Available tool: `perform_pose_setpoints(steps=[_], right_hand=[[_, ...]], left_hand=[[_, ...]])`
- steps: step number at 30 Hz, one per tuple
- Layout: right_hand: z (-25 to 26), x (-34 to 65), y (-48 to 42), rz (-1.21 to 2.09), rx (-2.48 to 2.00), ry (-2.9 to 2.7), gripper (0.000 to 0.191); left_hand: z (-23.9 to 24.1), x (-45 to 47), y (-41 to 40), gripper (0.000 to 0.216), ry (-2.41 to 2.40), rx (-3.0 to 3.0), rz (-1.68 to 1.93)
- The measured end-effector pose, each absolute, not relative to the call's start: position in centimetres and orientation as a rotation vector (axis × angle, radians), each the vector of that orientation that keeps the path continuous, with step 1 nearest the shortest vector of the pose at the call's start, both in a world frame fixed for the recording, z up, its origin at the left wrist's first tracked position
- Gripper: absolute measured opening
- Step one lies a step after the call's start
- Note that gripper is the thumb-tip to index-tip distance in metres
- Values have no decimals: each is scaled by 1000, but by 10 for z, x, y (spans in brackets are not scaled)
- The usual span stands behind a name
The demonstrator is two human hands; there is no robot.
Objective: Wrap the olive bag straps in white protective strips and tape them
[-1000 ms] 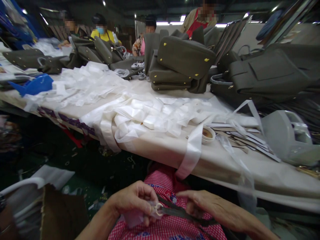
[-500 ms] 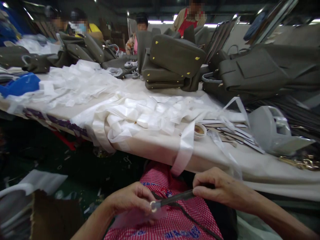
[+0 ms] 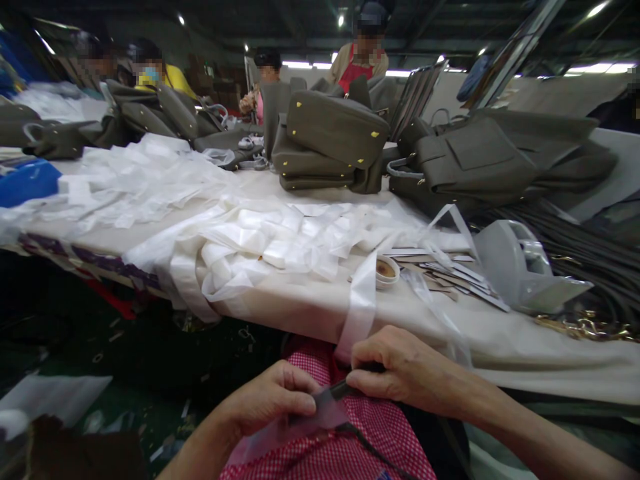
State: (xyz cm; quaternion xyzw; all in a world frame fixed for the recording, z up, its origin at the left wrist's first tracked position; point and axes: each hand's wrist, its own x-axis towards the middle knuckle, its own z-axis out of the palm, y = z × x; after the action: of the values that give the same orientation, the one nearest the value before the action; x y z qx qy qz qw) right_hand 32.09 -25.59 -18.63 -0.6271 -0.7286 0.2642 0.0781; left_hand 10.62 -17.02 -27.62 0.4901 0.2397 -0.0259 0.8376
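Above my lap, my left hand (image 3: pixel 277 401) pinches a translucent plastic film (image 3: pixel 327 412) between thumb and fingers. The film lies over the end of a narrow dark strap (image 3: pixel 341 389). Close by on the right, my right hand (image 3: pixel 400 367) has thumb and forefinger closed on that same strap. A thin dark length of strap trails from below the film across the red checked apron (image 3: pixel 385 427). What lies under the film at the strap's end cannot be made out.
A cloth-covered table (image 3: pixel 300 303) stands ahead, bearing heaped white film strips (image 3: pixel 280 233), a small round tub (image 3: pixel 386 270), a grey tape dispenser (image 3: pixel 515 257) and gold clasps (image 3: pixel 590 327). Dark bags (image 3: pixel 333 130) are stacked behind. Several people work beyond; one wears a red apron (image 3: pixel 355 77).
My right hand has moved left along the strap, closer to my left hand. The film now covers the strap's end, and the gold ring seen there before is out of sight.
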Motion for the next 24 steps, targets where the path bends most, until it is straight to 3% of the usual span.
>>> perform_pose_setpoints(steps=[6,9,12,15,19,24], right_hand=[[-203,304,-253,833,-1866,-2224,24],[-208,307,-252,1229,-1740,-2055,20],[-218,329,-257,1727,-1631,-1785,42],[-232,354,-266,1954,-1565,-1557,60],[-224,363,-269,1749,-1597,-1565,57],[-165,348,-256,1236,-1647,-1997,33]], left_hand=[[-278,117,-178,20,514,958,-31],[-277,114,-176,14,555,1006,-24],[-275,99,-167,12,614,1100,-17],[-275,79,-159,13,668,1151,-9],[-278,64,-159,16,672,1107,16],[-273,68,-166,25,569,1137,62]])
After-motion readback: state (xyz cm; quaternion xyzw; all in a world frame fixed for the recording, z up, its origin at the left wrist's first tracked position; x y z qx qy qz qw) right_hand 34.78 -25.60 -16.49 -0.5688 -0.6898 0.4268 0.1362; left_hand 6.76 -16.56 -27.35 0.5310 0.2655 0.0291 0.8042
